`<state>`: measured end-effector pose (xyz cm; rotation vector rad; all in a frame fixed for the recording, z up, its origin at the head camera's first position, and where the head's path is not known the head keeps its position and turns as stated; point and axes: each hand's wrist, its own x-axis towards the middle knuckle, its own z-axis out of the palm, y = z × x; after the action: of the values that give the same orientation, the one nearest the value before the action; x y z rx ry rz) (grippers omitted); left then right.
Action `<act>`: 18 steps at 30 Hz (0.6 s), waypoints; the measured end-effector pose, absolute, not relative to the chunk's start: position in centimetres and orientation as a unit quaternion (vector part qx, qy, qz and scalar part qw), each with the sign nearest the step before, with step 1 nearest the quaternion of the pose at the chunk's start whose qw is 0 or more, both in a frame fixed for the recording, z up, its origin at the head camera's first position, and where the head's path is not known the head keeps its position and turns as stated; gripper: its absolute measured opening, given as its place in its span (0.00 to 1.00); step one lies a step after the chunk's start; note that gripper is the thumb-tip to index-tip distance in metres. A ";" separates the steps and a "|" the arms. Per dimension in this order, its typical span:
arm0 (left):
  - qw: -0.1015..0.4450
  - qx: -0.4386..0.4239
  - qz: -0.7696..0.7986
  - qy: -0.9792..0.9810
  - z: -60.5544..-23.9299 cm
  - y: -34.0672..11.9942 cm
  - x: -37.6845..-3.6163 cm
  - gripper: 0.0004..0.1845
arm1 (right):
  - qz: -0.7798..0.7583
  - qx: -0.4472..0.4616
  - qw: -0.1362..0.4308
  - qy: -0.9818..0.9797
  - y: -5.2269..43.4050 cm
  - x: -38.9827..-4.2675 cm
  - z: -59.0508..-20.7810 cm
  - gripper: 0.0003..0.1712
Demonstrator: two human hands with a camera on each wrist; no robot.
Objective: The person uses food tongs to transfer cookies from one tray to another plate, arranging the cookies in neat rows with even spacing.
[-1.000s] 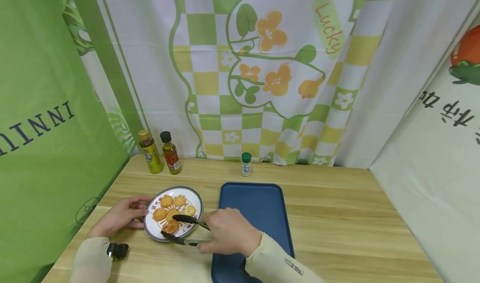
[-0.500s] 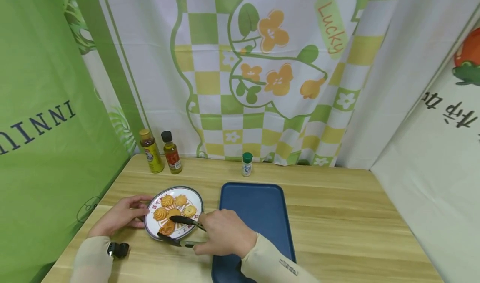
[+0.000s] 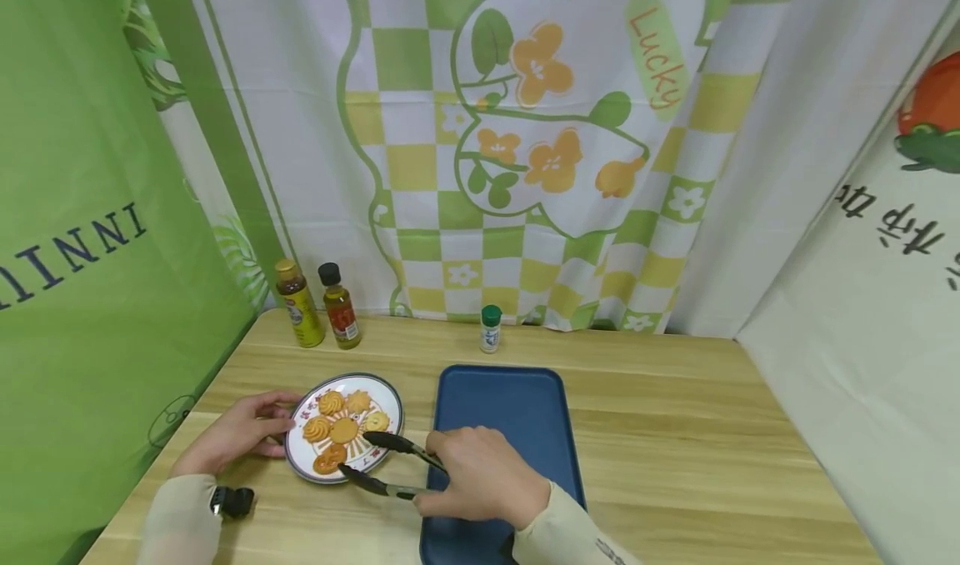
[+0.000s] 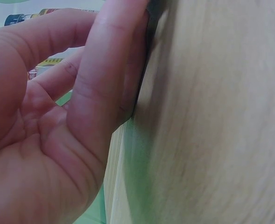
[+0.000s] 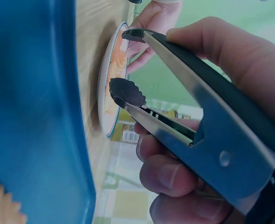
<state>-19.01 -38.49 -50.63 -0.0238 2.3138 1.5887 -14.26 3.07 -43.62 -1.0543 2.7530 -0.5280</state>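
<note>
My left hand [image 3: 240, 432] holds the left rim of a white plate [image 3: 382, 394] with a dark blue edge; in the left wrist view its fingers [image 4: 97, 70] are bent at the dark rim. Several cookies lie on the plate, among them a round flat cookie [image 3: 344, 431] in the middle and a pretzel-shaped cookie [image 3: 328, 460] at the near edge. My right hand [image 3: 480, 475] grips metal tongs [image 5: 221, 140] with black scalloped tips. The tong arms are spread with nothing between them; their tips hang over the plate's near right side.
A dark blue tray [image 3: 502, 398] lies right of the plate, partly under my right forearm. A ridged cookie [image 5: 4, 207] shows on it in the right wrist view. A yellow-labelled bottle [image 3: 302, 307], a black-capped bottle [image 3: 341, 311] and a green-capped shaker [image 3: 491, 330] stand at the back.
The tongs first shifted slightly left over the pretzel-shaped cookie, then drew back right, clear of it. That cookie sits slightly farther left on the plate. My left hand has stayed at the rim.
</note>
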 end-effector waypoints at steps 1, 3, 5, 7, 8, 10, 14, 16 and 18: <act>0.167 -0.009 0.557 0.814 -50.6 -38.5 -19.0 0.35 | -0.179 -0.347 0.075 0.917 3.4 -14.2 -43.6 0.23; 0.166 -0.011 0.557 0.814 -50.5 -38.6 -18.9 0.35 | -0.184 -0.341 0.079 0.919 4.1 -14.0 -43.6 0.26; 0.166 -0.011 0.557 0.814 -50.5 -38.6 -18.9 0.35 | -0.189 -0.333 0.083 0.920 4.8 -13.8 -43.6 0.27; 0.165 -0.012 0.558 0.813 -50.6 -38.6 -18.9 0.35 | -0.194 -0.326 0.086 0.921 5.5 -13.4 -43.5 0.29; 0.165 -0.011 0.558 0.813 -50.6 -38.6 -18.9 0.35 | -0.200 -0.322 0.088 0.921 5.9 -13.2 -43.5 0.29; 0.166 -0.011 0.558 0.813 -50.7 -38.6 -18.9 0.35 | -0.209 -0.315 0.094 0.921 6.8 -12.7 -43.5 0.29; 0.164 -0.010 0.556 0.815 -50.7 -38.6 -19.0 0.36 | -0.227 -0.298 0.098 0.922 8.5 -11.8 -43.7 0.27; 0.163 -0.011 0.555 0.816 -50.7 -38.6 -19.0 0.36 | -0.232 -0.292 0.101 0.922 9.3 -11.4 -43.9 0.27; 0.164 -0.011 0.555 0.815 -50.7 -38.6 -19.1 0.35 | -0.233 -0.281 0.111 0.924 10.0 -11.1 -44.1 0.28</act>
<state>-19.10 -38.59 -50.70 -0.0327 2.3250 1.5825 -11.11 10.05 -44.05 -0.8243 2.7152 -0.6852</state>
